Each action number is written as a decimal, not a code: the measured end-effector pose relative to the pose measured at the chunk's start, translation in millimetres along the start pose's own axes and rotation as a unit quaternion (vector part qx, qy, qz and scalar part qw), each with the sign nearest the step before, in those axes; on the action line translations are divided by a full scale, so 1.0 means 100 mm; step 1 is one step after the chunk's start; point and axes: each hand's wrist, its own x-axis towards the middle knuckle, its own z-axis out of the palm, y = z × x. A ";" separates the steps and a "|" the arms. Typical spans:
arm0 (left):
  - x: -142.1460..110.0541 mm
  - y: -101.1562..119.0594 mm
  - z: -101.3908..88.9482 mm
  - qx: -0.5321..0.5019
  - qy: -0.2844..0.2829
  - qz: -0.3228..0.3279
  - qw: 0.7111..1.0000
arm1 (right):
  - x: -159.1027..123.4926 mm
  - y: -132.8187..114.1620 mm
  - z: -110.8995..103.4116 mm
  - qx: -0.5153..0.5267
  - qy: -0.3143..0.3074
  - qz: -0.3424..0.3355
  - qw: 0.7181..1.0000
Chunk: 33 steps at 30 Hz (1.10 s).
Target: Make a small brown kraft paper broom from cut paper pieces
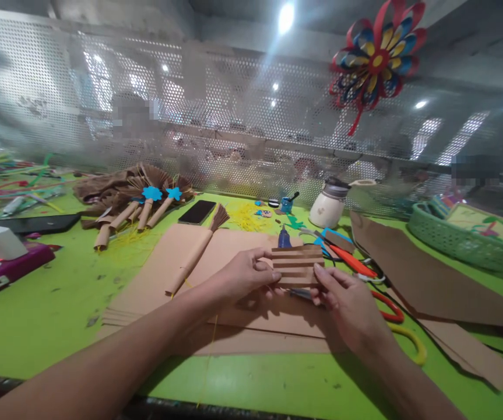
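Note:
A pleated strip of brown paper [298, 265] is held up over a stack of brown paper sheets [155, 280]. My left hand [245, 274] pinches its left edge with thumb and fingers. My right hand [345, 303] grips its lower right corner. The folds run sideways across the strip. A rolled brown paper stick with a fringed tip [196, 251] lies on the sheets to the left of my hands.
A green table [50, 309] carries a heap of paper broom figures [137, 201], a phone [197, 212], orange scissors [356, 265], a white glue pot [329, 204], a green basket [461, 242] and long brown strips [412, 274]. A perforated metal screen [234, 116] stands behind.

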 end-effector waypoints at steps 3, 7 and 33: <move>-0.01 0.01 0.01 0.017 0.000 0.005 1.000 | -0.01 -0.01 0.00 0.022 -0.014 0.017 1.000; -0.01 0.03 0.02 0.016 0.020 0.013 1.000 | 0.01 0.01 -0.02 0.035 -0.026 0.028 0.999; -0.05 0.14 -0.10 0.087 0.075 0.081 0.990 | 0.10 -0.33 -0.82 -0.425 -0.037 -0.118 0.897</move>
